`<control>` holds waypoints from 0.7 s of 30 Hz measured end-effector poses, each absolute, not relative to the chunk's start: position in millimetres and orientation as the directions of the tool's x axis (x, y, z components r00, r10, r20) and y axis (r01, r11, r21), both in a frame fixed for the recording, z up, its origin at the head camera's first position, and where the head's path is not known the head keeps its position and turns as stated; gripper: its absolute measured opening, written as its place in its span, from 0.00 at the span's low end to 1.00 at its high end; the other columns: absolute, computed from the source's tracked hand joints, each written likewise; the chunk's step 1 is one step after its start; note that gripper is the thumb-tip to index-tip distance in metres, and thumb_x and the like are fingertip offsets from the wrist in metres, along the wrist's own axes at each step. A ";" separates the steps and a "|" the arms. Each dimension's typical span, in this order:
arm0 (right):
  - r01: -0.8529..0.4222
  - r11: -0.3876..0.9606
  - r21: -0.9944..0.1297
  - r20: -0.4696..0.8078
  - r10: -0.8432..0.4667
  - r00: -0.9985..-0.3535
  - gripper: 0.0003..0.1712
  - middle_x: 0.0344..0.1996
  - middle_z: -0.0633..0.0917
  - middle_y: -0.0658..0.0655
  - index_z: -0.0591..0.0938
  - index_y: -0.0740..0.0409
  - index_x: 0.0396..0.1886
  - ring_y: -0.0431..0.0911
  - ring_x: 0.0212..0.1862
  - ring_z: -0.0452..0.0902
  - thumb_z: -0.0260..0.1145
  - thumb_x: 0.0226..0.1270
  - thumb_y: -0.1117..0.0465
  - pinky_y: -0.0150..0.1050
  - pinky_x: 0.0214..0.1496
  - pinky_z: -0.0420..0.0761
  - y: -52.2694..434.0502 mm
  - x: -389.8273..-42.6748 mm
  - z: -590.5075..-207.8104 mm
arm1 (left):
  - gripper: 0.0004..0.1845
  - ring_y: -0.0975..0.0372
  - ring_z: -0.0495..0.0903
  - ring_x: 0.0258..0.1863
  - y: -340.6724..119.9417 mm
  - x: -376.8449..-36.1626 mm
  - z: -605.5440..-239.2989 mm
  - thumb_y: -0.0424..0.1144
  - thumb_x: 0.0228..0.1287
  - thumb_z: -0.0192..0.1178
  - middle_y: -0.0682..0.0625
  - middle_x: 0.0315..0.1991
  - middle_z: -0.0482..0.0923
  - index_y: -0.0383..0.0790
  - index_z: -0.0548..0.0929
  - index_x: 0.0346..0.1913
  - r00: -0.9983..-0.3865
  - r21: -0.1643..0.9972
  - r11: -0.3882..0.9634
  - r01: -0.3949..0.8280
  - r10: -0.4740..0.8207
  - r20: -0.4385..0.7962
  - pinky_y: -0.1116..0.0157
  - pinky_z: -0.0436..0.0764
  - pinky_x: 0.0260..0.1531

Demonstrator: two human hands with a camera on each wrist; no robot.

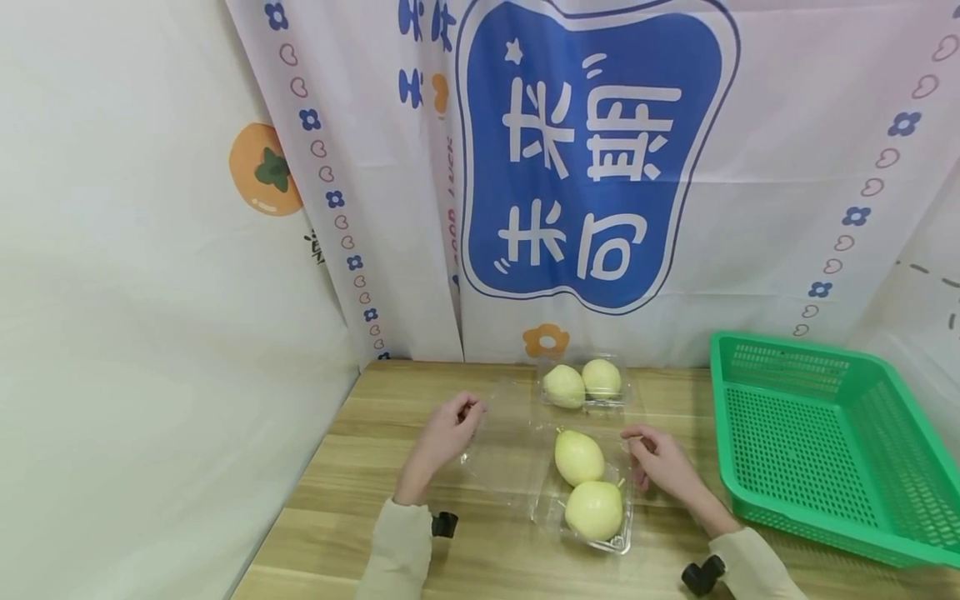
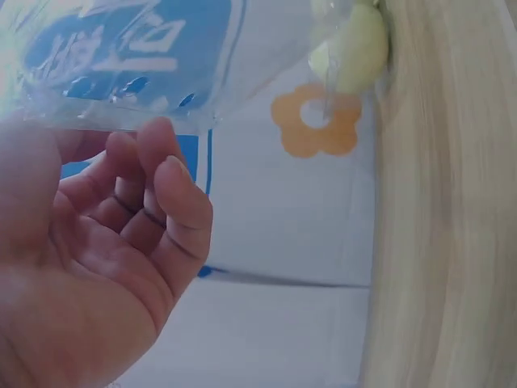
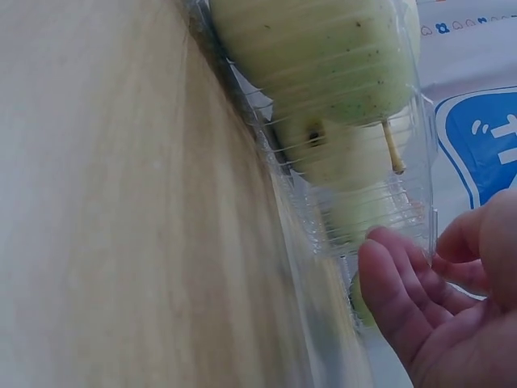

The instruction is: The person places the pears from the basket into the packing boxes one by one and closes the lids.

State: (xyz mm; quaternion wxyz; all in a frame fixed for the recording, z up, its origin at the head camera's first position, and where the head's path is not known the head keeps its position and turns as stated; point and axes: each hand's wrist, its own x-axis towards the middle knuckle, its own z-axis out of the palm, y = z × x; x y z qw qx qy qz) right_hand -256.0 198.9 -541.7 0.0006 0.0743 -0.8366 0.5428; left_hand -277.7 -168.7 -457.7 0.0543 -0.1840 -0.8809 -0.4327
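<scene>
A clear plastic clamshell box (image 1: 619,545) lies unfolded on the wooden table, with two pale yellow-green pears (image 1: 594,510) in its right-hand half. Its transparent lid (image 1: 501,454) spreads to the left. My left hand (image 1: 452,427) pinches the lid's edge between thumb and curled fingers; the left wrist view shows the lid (image 2: 161,109) raised above the fingertips. At the right side of the box, my right hand (image 1: 660,460) pinches the rim, thumb on one side and fingers on the other, as the right wrist view shows. One pear's stem (image 3: 393,149) points toward that hand.
Behind the box, a second clear plastic box (image 1: 609,403) holds two more pears (image 1: 564,386), close to the cloth backdrop (image 1: 375,208). On the right stands a green plastic basket (image 1: 787,433) with perforated sides. A white wall covering (image 1: 150,333) borders the table's left edge.
</scene>
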 end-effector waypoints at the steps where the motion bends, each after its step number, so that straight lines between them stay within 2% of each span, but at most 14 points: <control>1: -0.119 0.393 -0.912 0.075 -0.125 -0.989 0.17 0.21 0.80 0.58 0.77 0.71 0.55 0.47 0.16 0.78 0.53 0.74 0.65 0.45 0.17 0.81 199.3 -256.5 -542.6 | 0.10 0.65 0.71 0.21 -167.1 -276.5 -456.9 0.43 0.76 0.51 0.53 0.24 0.76 0.46 0.81 0.42 -0.920 0.744 0.546 0.385 0.286 0.266 0.70 0.72 0.21; 6: -0.071 0.331 -0.941 0.031 -0.123 -0.992 0.16 0.23 0.80 0.60 0.76 0.72 0.55 0.48 0.18 0.78 0.50 0.76 0.66 0.45 0.18 0.81 201.3 -258.4 -545.0 | 0.09 0.66 0.71 0.18 -157.5 -271.8 -454.3 0.42 0.77 0.49 0.52 0.23 0.75 0.43 0.79 0.44 -0.895 0.764 0.479 0.432 0.334 0.297 0.71 0.72 0.17; 12: -0.018 0.259 -0.966 -0.014 -0.121 -0.993 0.17 0.23 0.80 0.59 0.74 0.73 0.57 0.47 0.19 0.78 0.51 0.75 0.66 0.44 0.20 0.82 204.0 -259.6 -546.9 | 0.08 0.68 0.69 0.19 -150.2 -269.5 -454.2 0.41 0.77 0.49 0.54 0.23 0.73 0.44 0.78 0.43 -0.869 0.756 0.441 0.485 0.340 0.359 0.72 0.70 0.18; 21: 0.004 0.222 -0.975 -0.032 -0.119 -0.992 0.17 0.22 0.79 0.58 0.75 0.73 0.56 0.44 0.18 0.76 0.52 0.76 0.64 0.42 0.18 0.81 204.7 -260.3 -546.5 | 0.08 0.68 0.71 0.23 -137.5 -268.5 -455.4 0.39 0.75 0.51 0.53 0.27 0.75 0.41 0.79 0.43 -0.844 0.741 0.410 0.532 0.332 0.422 0.72 0.75 0.21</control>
